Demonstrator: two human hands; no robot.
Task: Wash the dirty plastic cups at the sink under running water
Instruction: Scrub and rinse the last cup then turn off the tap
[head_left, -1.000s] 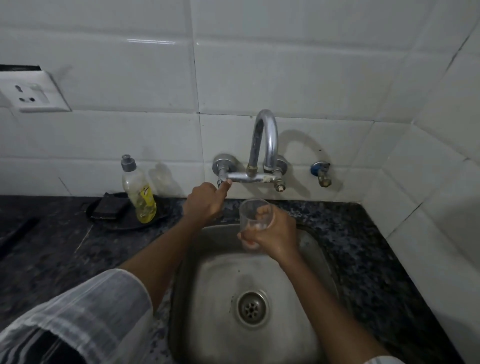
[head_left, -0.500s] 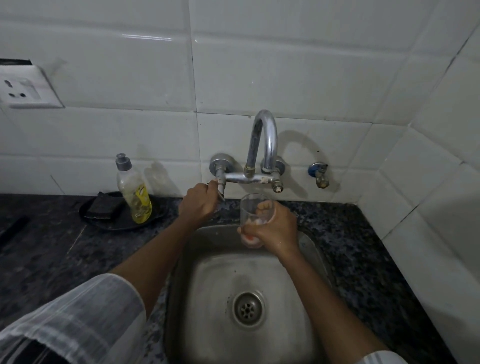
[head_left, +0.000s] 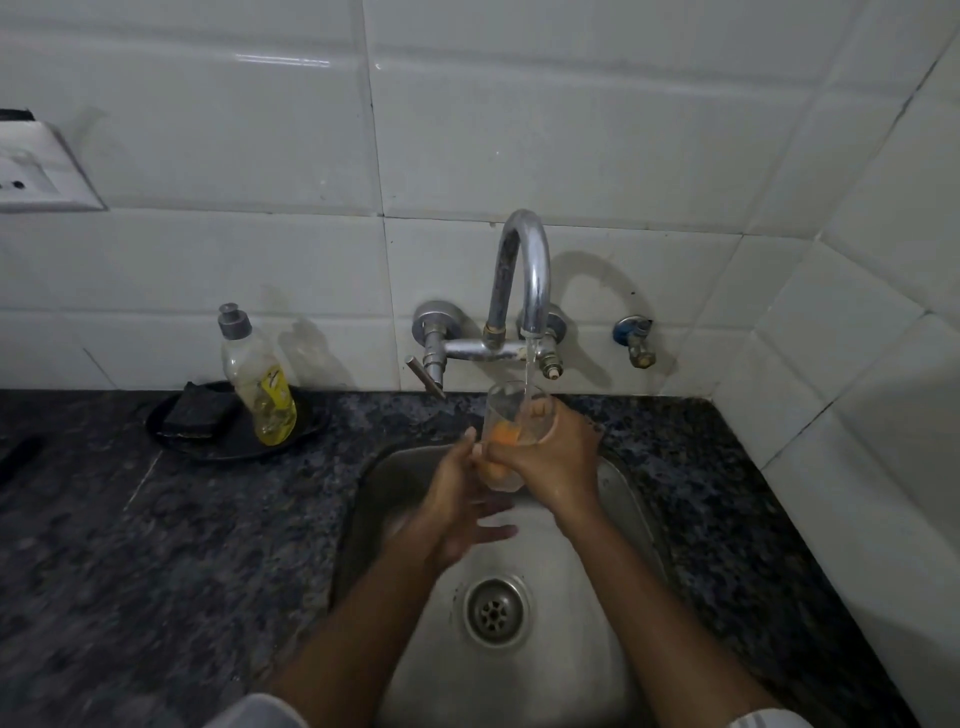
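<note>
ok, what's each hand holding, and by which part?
Right hand grips the cup around its lower body, under the running tap. Left hand is open beside the cup, holding nothing.

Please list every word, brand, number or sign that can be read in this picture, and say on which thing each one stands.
No text can be read.
Soap bottle: yellow label, print too blurred to read.
Wall socket: no lettering visible.
Cup, tap, tiles: no markings visible.
</note>
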